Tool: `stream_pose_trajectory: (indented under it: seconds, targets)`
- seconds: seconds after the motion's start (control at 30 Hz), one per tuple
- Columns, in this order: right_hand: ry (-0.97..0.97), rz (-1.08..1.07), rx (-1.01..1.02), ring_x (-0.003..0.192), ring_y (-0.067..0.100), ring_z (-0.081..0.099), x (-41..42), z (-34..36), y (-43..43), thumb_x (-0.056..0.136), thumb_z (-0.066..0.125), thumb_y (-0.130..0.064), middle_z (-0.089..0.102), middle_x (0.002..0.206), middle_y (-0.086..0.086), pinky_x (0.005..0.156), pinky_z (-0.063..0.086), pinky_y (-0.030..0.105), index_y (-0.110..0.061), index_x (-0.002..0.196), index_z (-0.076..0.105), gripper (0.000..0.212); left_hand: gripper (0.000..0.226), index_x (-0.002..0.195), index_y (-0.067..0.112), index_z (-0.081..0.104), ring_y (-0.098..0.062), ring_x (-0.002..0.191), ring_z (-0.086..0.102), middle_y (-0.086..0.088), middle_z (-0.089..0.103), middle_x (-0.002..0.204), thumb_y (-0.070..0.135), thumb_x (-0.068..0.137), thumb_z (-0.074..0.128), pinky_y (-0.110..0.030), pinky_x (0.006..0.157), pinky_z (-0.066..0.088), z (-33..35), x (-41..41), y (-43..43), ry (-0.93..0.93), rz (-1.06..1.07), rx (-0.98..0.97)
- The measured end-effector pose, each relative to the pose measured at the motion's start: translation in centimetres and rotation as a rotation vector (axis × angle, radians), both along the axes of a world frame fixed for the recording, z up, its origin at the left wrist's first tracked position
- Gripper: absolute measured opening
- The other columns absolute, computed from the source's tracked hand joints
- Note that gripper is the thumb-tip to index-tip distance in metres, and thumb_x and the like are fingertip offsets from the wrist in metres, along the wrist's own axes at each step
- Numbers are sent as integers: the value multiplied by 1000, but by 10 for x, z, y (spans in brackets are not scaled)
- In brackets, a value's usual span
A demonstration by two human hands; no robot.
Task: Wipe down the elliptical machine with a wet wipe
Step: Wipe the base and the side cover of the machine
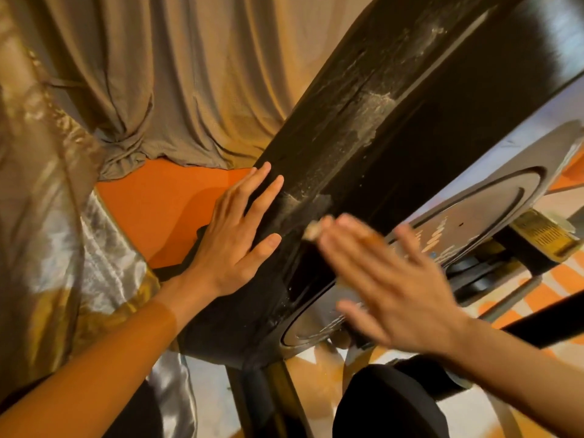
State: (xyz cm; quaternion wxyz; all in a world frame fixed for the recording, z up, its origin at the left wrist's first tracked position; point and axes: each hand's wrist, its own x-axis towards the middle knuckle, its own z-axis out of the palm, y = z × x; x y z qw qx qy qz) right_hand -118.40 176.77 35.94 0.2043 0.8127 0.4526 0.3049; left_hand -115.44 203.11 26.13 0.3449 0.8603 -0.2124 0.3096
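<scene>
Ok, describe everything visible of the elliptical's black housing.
The black housing is a glossy, plastic-looking shell slanting from lower left to upper right. Whitish streaks run along its ridge; a grey disc sits on its right side. The left hand lies flat on its left flank; the blurred right hand presses a wipe to the ridge.

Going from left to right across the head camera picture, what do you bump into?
First shiny gold fabric → orange floor → left hand → wet wipe → right hand → yellowish ribbed part of the machine.
</scene>
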Motion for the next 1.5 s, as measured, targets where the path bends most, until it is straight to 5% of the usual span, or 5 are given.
stream_pose_trajectory:
  seconds: [0.13, 0.43, 0.87, 1.17, 1.5]
  targets:
    - [-112, -203, 228, 158, 28, 11, 16, 46, 11, 106, 20, -51, 14, 170, 15, 123, -18, 45, -4, 162, 20, 72, 70, 163, 16, 28, -27, 159, 17, -7, 16, 172, 56, 106, 31, -51, 124, 22, -1, 2, 1, -10, -31, -50]
    - [110, -24, -199, 158, 20, 12, -14, -18, 31, 107, 26, -53, 16, 170, 8, 127, -7, 40, -9, 161, 26, 70, 67, 163, 20, 27, -25, 160, 13, -5, 13, 173, 45, 102, 39, -48, 126, 20, -7, 1, 6, 34, -40, -104]
    - [67, -122, -76, 158, 23, 11, -4, 8, 46, 106, 25, -57, 18, 169, 13, 128, -5, 40, -5, 159, 29, 74, 68, 164, 28, 24, -20, 160, 11, 2, 11, 173, 48, 102, 41, -47, 125, 21, -12, -7, 3, 70, -43, -190]
    - [-234, -362, -97, 158, 28, 13, 46, 168, 14, 109, 14, -52, 34, 163, 17, 123, -18, 46, -2, 157, 34, 72, 69, 165, 29, 24, -16, 160, 9, 6, 9, 173, 52, 101, 39, -20, 124, 5, -10, -10, -8, 90, 19, -228]
    - [122, -222, 16, 154, 28, 26, 14, 78, 64, 107, 15, -60, 39, 160, 17, 129, 4, 38, -1, 153, 42, 79, 70, 165, 33, 22, -15, 160, 7, 8, 5, 174, 60, 102, 36, -46, 122, 21, 7, -11, -23, 97, 41, -296]
